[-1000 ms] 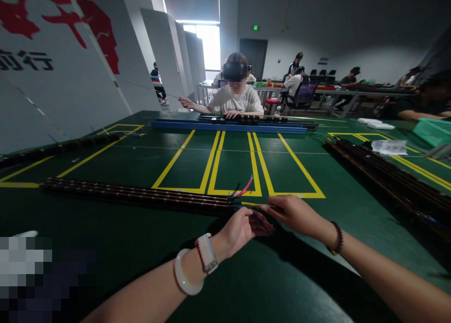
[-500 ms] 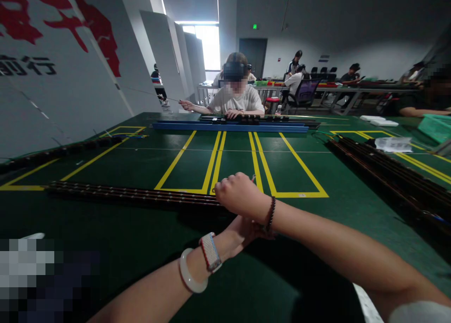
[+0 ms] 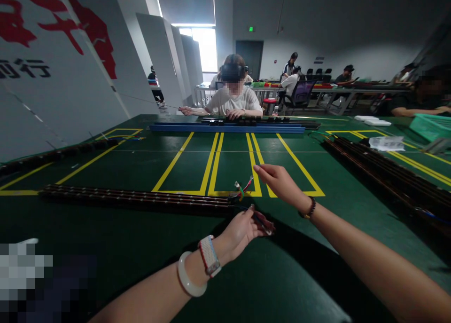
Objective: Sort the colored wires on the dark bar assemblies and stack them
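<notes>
My left hand point(image 3: 243, 230), palm up, has its fingers closed around dark wires point(image 3: 262, 223) with a reddish sleeve and a metal end, just above the table. Beyond it, a bundle of long dark rods or strips point(image 3: 141, 197) lies across the table. From the right end of that bundle rise short coloured wires point(image 3: 243, 190), red, green and yellow among them, with metal terminals. My right hand point(image 3: 278, 182) hovers to the right of these wires, apart from them. Its thumb is stretched out to the left; its other fingers are partly hidden, and I see nothing held.
The green table point(image 3: 169, 271) carries yellow tape outlines point(image 3: 218, 168). More dark strips point(image 3: 384, 182) lie at right, near a green basket point(image 3: 431, 128). Blue rails point(image 3: 225, 128) lie at the far edge before a seated person point(image 3: 232, 97). A dark harness point(image 3: 63, 151) lies at left.
My right hand has opened from its fist and moved right, uncovering the coloured wires and my left hand. My left hand stays near the same place, its held wires now visible.
</notes>
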Tool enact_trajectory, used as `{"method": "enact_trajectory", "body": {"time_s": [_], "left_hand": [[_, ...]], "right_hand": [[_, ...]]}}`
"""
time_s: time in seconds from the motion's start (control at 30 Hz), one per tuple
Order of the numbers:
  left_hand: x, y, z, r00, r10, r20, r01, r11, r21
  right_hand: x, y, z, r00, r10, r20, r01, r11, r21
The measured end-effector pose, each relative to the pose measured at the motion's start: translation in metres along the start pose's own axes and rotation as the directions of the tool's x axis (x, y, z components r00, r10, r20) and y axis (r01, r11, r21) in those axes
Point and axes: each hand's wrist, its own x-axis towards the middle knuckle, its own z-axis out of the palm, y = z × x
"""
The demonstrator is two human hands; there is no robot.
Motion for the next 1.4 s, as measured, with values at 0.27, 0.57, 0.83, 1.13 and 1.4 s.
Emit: {"method": "enact_trajectory", "body": {"time_s": [0.27, 0.57, 0.83, 1.13, 1.4], "left_hand": [[-0.009, -0.006, 0.012, 0.98, 0.082, -0.184, -0.056, 0.988, 0.142], [-0.012, 0.018, -0.003, 0.973, -0.179, -0.149, 0.231, 0.83, 0.507], [-0.015, 0.044, -0.018, 0.918, -0.39, -0.071, 0.29, 0.54, 0.79], [-0.013, 0.044, -0.012, 0.921, -0.389, -0.038, 0.309, 0.665, 0.68], [-0.009, 0.025, -0.014, 0.946, -0.311, 0.096, 0.277, 0.924, 0.262]], "right_hand": [[0.008, 0.068, 0.045, 0.946, 0.25, 0.204, -0.285, 0.944, 0.164], [0.008, 0.073, 0.065, 0.971, 0.147, 0.19, -0.207, 0.911, 0.356], [0.004, 0.072, 0.065, 0.97, 0.14, 0.197, -0.206, 0.908, 0.365], [0.002, 0.062, 0.039, 0.957, 0.282, 0.061, -0.286, 0.903, 0.319], [-0.014, -0.003, 0.012, 0.959, -0.27, 0.089, 0.165, 0.783, 0.599]]}}
